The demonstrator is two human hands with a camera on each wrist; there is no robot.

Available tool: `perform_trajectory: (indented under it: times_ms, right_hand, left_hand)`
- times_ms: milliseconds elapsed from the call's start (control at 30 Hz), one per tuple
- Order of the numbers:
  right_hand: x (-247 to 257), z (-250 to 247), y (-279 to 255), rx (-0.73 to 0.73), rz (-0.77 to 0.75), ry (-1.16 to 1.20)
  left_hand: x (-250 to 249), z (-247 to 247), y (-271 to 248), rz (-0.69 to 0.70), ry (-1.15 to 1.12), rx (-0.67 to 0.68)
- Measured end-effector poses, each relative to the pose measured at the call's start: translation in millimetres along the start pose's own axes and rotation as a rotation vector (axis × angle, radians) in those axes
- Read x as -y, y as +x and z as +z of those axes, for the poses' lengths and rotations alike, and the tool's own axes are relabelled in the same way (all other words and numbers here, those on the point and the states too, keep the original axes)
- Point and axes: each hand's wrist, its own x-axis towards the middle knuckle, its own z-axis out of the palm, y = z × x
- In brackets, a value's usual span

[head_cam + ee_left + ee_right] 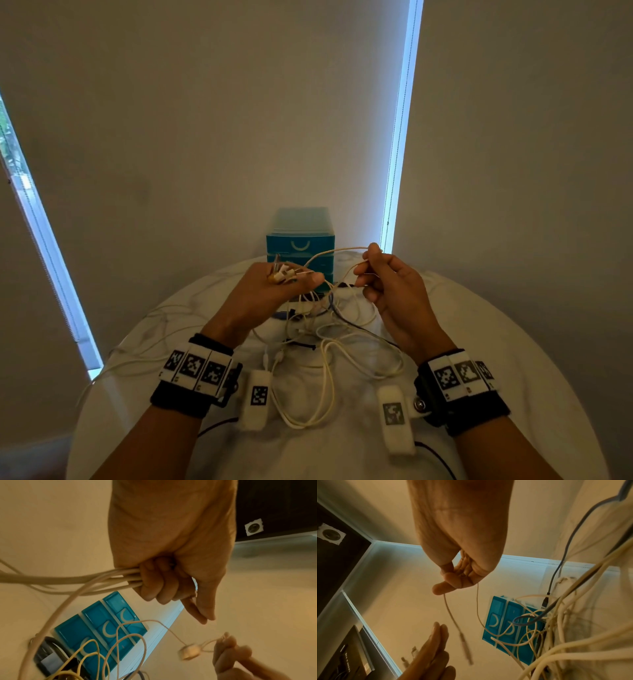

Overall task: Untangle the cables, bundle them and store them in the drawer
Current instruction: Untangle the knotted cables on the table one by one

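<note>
I see the round white surface point(496, 342) filling the lower head view, blinds on the wall behind it. At its far edge stands the small teal plastic drawer unit point(299, 240), three drawer fronts with pale curved handles, all closed as far as I can tell. The tangle of cream, white and dark cables point(329, 346) lies loose on the surface between my wrists and the drawer unit, loops spilling toward the near edge; one bluish-grey cable point(563, 566) runs through it, plug end near the drawers.

My left hand point(274, 291) is raised over the tangle, grip clamped round a bunch of cream cables point(102, 578): in the left wrist view the fingers point(154, 585) curl tight on several strands side by side. Their connector ends point(282, 274) stick up out of the fist in the head view.

My right hand point(387, 281) is level with the left, just beside it. Its grip pinches a thin cream cable point(337, 253) between thumb and fingertips, other fingers curled. That strand arcs across to the left hand; its free end hangs blurred below the right hand in the right wrist view.
</note>
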Motion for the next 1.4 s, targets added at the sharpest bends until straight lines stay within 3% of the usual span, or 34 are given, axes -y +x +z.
perform_trajectory:
  times_ms: [67,167,400,533,600,700,767,833,900,1033,1133,1267,1400]
  right_hand:
    - [-3.6,-1.1,1.2,0.004,0.016,-0.014]
    - [-4.7,0.3,4.2,-0.048,-0.005,0.026]
    - [33.0,-14.3,28.7,-0.389,-0.163,0.415]
    - [36.4,13.0,64.8,-0.517,-0.164,0.517]
    - [32.8,62.6,88.3,-0.371,-0.106,0.418]
    - [32.4,155.8,76.6,0.376,0.298,0.016]
    - [32.4,181.9,65.4,0.678,0.389,-0.242]
    - [30.4,177.0,64.6,0.713,0.301,-0.266]
    - [26.5,151.2,63.2,0.641,0.242,-0.223]
    - [-0.7,94.0,46.6,0.390,0.251,-0.236]
    - [-19.2,64.7,35.0,0.269,0.233,-0.278]
    - [-25.6,53.4,21.7,0.271,0.102,-0.269]
    - [-21.1,69.0,15.2,0.384,-0.049,-0.343]
  left_hand:
    - [-1.5,-0.4,-0.4,-0.004,-0.053,-0.025]
    - [-2.3,-0.9,-0.2,0.002,-0.131,-0.165]
    - [0.7,-39.8,4.2,0.108,-0.528,-0.716]
    - [1.6,-52.3,2.4,0.177,-0.691,-0.853]
    - [-0.1,-47.8,2.1,0.216,-0.700,-0.879]
    - [1.9,-41.3,3.0,0.303,-0.675,-0.905]
    - [3.9,-42.2,3.0,0.366,-0.676,-0.923]
    - [3.8,-45.5,0.9,0.417,-0.655,-0.967]
    - [5.1,-49.1,2.1,0.452,-0.619,-0.998]
    - [15.0,-49.0,13.0,0.292,-0.507,-0.904]
    - [27.0,-44.7,16.5,0.109,-0.327,-0.678]
    - [40.3,-29.2,18.1,-0.021,-0.089,-0.306]
    - [44.3,-18.2,18.3,-0.003,0.113,-0.105]
